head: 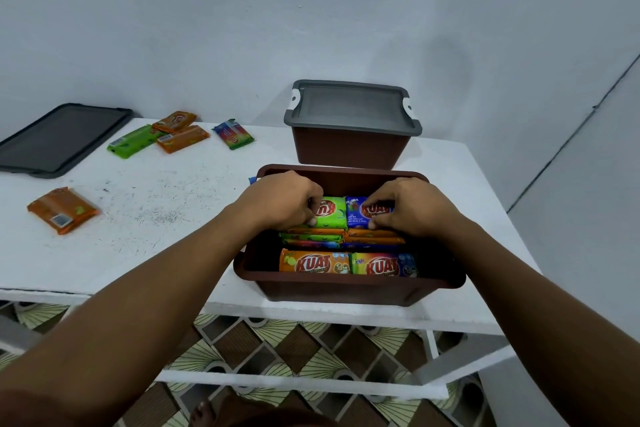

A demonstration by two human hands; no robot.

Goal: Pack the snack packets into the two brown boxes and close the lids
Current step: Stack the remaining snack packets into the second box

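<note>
Evidently both hands are down inside the open brown box, which sits at the near edge of the white tabletop, and everything else is best placed from that box. The left hand has its fingers curled onto a green packet lying flat on top of the stack at the box's far end; the right hand pinches a blue packet just beside it. Touching side by side, the two packets look pressed level so the stack stays below the rim and a lid can seat. Nearer the person within the box, an orange packet and a multicoloured packet stand on edge, probably to fill the leftover gap.

Behind the open box stands the second brown box with its grey lid already on. Far to its left lies a loose grey lid, presumably for the open box. Unpacked packets remain left of it: a cluster toward the wall and a single orange packet closer in.
</note>
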